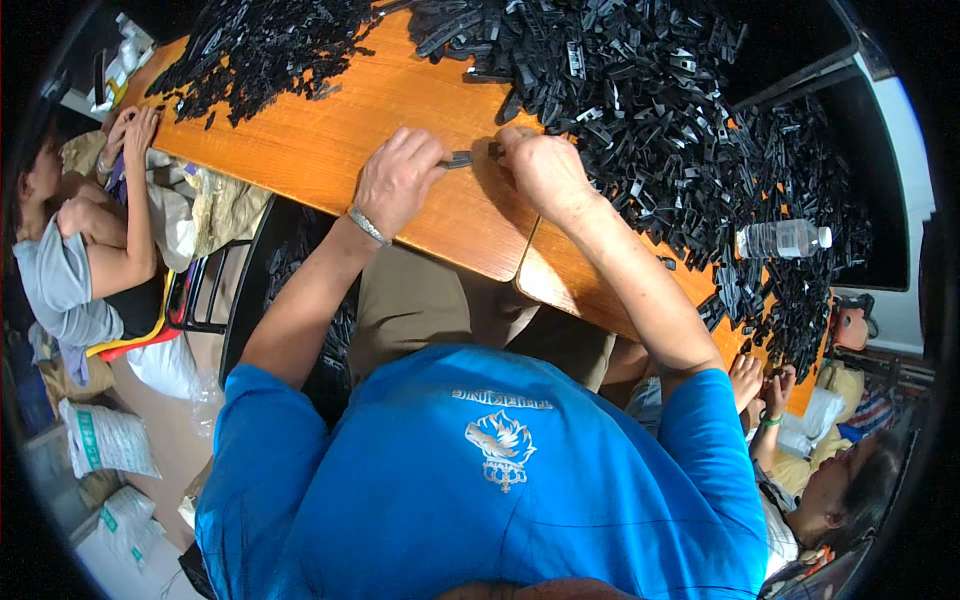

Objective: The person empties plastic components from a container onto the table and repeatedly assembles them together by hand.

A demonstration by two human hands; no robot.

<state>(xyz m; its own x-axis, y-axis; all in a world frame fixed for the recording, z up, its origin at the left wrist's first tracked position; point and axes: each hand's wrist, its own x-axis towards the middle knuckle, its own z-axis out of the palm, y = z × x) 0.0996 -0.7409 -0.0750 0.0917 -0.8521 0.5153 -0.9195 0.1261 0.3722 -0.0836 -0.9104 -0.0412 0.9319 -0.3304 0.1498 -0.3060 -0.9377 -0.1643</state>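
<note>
Over the near edge of the orange wooden table, my left hand is closed on one end of a slim black plastic piece, which points to the right. Facing it across a narrow gap, my right hand pinches a small black plastic part, mostly hidden by the fingers. The two parts are apart. Just beyond my right hand spreads a large heap of black plastic pieces, long and clip-like.
A second heap of smaller black pieces lies at the far left. A clear plastic bottle lies on the right heap. People sit at both sides, hands at the left table edge and hands at the right. White sacks stand on the floor.
</note>
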